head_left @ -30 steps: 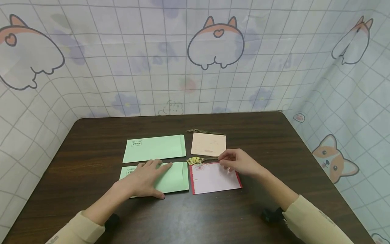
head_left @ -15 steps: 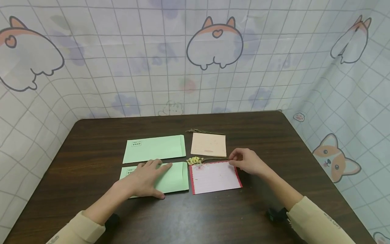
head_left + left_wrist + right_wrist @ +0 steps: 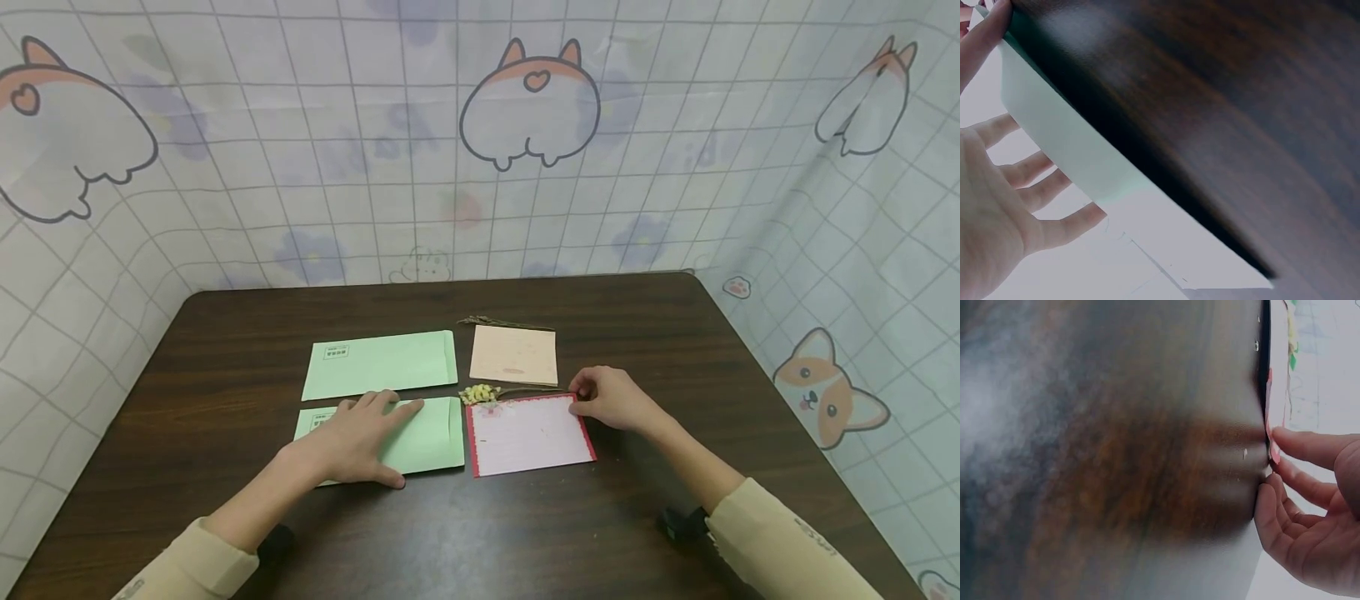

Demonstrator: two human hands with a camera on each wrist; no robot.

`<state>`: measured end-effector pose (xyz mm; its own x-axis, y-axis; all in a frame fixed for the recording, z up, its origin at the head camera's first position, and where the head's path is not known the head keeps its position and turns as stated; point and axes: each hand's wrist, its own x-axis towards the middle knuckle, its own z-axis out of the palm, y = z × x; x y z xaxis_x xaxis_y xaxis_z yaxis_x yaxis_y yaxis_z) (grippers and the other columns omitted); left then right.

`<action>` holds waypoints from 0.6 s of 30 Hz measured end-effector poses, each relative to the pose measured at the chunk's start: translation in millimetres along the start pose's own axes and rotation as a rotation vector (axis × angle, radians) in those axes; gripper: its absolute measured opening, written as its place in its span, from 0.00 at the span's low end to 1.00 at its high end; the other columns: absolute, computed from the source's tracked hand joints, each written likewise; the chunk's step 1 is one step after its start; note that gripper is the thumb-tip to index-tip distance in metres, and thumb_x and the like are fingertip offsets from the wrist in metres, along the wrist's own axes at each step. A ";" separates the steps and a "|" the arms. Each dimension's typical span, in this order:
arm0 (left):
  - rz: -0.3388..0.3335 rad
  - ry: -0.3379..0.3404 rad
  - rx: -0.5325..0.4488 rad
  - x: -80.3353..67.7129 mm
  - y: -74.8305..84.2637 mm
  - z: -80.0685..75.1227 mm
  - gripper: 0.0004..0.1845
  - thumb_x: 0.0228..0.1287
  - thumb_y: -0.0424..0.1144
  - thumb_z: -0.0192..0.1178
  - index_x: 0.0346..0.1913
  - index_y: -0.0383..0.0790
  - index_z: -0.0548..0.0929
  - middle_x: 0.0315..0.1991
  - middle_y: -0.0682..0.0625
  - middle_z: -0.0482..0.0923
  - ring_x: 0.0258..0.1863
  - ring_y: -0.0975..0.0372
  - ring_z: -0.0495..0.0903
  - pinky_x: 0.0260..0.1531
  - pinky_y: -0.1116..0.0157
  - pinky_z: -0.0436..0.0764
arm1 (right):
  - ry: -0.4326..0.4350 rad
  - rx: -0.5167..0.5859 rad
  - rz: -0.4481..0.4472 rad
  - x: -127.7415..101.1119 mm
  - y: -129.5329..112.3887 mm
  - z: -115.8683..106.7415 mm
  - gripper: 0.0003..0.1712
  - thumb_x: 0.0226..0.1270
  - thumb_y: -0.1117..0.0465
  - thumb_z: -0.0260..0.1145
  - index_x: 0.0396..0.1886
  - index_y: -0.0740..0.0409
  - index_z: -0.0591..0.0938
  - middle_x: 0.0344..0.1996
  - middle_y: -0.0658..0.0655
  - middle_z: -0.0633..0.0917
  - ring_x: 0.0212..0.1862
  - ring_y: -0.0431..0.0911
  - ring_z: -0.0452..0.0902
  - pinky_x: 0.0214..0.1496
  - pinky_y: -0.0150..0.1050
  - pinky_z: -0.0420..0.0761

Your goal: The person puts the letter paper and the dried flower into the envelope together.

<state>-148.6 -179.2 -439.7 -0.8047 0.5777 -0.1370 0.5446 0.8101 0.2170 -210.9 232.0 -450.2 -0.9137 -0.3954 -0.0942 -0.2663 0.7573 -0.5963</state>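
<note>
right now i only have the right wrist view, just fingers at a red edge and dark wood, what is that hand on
Observer: The right hand is at the far right corner of a red-bordered card, fingers curled at that corner.
Operator: where is the other hand
Observer: The left hand lies flat, fingers straight, on the nearer green envelope, left of the card.
Operator: anything close to the card i could bump
Observer: A sprig of small yellow dried flowers lies along its far edge, with a peach card just beyond.
Operator: only one envelope
Observer: No, a second green envelope lies behind the first.
</note>
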 end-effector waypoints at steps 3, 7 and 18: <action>0.003 0.003 -0.005 -0.5 0.2 -0.1 0.56 0.49 0.63 0.77 0.79 0.46 0.65 0.66 0.42 0.68 0.65 0.47 0.68 0.56 0.37 0.69 | 0.000 -0.015 -0.013 -0.6 -1.1 0.1 0.08 0.62 0.65 0.76 0.38 0.61 0.84 0.32 0.53 0.81 0.34 0.45 0.73 0.36 0.41 0.76; 0.010 0.002 -0.016 -1.3 1.0 -1.2 0.55 0.49 0.62 0.77 0.78 0.45 0.66 0.65 0.42 0.68 0.64 0.47 0.68 0.56 0.38 0.69 | -0.003 -0.002 -0.018 -1.7 -2.1 0.8 0.09 0.61 0.66 0.76 0.35 0.60 0.82 0.29 0.51 0.79 0.32 0.45 0.73 0.34 0.41 0.75; 0.017 0.002 -0.009 -2.3 0.4 -3.6 0.55 0.49 0.62 0.77 0.78 0.45 0.66 0.64 0.43 0.68 0.63 0.48 0.69 0.56 0.38 0.69 | -0.021 0.095 0.009 -0.4 2.8 -1.4 0.05 0.67 0.66 0.72 0.37 0.60 0.82 0.30 0.52 0.81 0.32 0.46 0.76 0.34 0.41 0.79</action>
<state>-147.4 -180.5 -435.9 -0.7956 0.5915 -0.1314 0.5563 0.7990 0.2285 -211.7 235.0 -450.7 -0.9088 -0.4007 -0.1163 -0.2268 0.7084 -0.6684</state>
